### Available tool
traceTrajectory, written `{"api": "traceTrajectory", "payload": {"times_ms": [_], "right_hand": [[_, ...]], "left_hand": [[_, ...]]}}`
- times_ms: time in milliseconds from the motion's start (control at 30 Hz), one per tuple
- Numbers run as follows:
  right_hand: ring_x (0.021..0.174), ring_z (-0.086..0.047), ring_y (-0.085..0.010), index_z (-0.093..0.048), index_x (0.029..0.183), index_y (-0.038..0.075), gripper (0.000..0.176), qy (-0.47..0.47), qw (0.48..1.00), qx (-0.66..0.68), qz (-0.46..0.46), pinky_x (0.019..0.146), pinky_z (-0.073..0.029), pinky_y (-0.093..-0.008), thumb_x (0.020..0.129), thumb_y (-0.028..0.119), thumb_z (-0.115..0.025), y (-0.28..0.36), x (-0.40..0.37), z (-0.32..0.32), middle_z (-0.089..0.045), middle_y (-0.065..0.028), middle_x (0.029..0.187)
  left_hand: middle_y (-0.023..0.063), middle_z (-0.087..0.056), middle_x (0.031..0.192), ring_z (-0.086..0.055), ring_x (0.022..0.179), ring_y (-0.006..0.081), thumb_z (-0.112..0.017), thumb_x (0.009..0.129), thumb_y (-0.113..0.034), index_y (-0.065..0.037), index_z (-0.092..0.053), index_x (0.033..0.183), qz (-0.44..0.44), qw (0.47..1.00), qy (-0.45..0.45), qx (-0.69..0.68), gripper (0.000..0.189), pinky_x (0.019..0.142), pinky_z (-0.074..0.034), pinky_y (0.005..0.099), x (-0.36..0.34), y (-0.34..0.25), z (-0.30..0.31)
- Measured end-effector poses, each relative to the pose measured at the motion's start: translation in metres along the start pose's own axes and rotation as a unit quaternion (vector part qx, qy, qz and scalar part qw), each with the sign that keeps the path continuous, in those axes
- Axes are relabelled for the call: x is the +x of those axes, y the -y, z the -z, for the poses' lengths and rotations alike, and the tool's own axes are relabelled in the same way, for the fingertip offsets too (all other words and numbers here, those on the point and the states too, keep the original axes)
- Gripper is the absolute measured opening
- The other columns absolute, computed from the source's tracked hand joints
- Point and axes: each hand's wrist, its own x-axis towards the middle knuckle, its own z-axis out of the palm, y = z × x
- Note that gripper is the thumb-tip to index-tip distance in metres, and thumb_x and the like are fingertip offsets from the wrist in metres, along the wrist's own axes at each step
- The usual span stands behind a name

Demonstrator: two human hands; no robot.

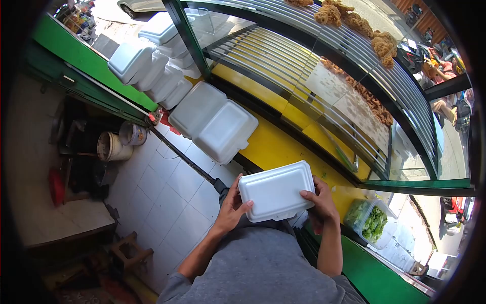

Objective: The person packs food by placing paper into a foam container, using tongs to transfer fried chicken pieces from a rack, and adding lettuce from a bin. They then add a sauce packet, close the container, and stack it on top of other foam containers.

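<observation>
A closed white foam takeaway box (277,191) is held between my two hands, just in front of my grey shirt. My left hand (233,206) grips its left end, thumb on the lid. On the right end, my right hand (320,201) has its thumb resting on the lid's edge, with the fingers down the side and partly hidden. Beyond the box, on the yellow counter, lies another white foam box (226,130), its lid folded out. What is inside the held box is hidden.
Stacked foam boxes (132,63) stand at the upper left. A glass display case with metal racks (253,53) holds fried chicken (358,23). Right of me is a plastic tub of lettuce (373,223). Buckets (112,147) and a wooden stool (129,252) are at left.
</observation>
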Motion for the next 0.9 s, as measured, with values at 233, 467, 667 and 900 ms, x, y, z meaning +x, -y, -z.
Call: {"api": "traceTrajectory", "payload": {"times_ms": [233, 467, 667, 900], "right_hand": [[0.121, -0.047, -0.0306, -0.025, 0.146, 0.009, 0.100, 0.050, 0.995, -0.005, 0.087, 0.103, -0.035, -0.0402, 0.066, 0.039, -0.077, 0.046, 0.009, -0.098, -0.046, -0.0202, 0.132], [0.130, -0.039, -0.0335, -0.019, 0.151, 0.014, 0.105, 0.100, 0.986, 0.002, 0.136, 0.108, -0.029, -0.0432, 0.067, 0.045, -0.074, 0.071, 0.031, -0.228, -0.038, -0.0233, 0.139], [0.134, -0.035, -0.0342, -0.024, 0.149, 0.012, 0.115, 0.141, 0.957, -0.037, 0.252, 0.110, -0.031, -0.0447, 0.058, 0.041, -0.087, 0.103, 0.029, -0.291, -0.032, -0.0208, 0.146], [0.125, -0.046, -0.0335, -0.030, 0.145, 0.010, 0.101, 0.072, 0.915, -0.015, 0.398, 0.103, -0.041, -0.0454, 0.064, 0.024, -0.088, 0.136, 0.041, -0.329, -0.030, -0.0184, 0.144]], "left_hand": [[0.0176, -0.041, 0.140, -0.040, 0.131, 0.0260, -0.062, 0.089, -0.021, -0.006, -0.020, 0.150, -0.029, 0.996, -0.071, -0.044, 0.076, 0.110, -0.029, 0.0390, -0.016, -0.028, 0.079], [0.0225, -0.035, 0.143, -0.035, 0.134, 0.0328, -0.063, 0.078, -0.045, -0.010, -0.014, 0.152, -0.105, 0.986, -0.130, -0.024, 0.095, 0.112, -0.024, 0.0441, -0.042, -0.070, 0.195], [0.0216, -0.039, 0.142, -0.038, 0.132, 0.0316, -0.061, 0.078, -0.046, -0.010, -0.017, 0.151, -0.124, 0.984, -0.122, -0.032, 0.093, 0.110, -0.028, 0.0434, -0.037, -0.115, 0.272], [0.0245, -0.044, 0.136, -0.048, 0.124, 0.0289, -0.063, 0.078, -0.045, -0.001, -0.019, 0.149, -0.211, 0.975, -0.065, 0.029, 0.094, 0.105, -0.038, 0.0407, -0.003, -0.212, 0.314]]}}
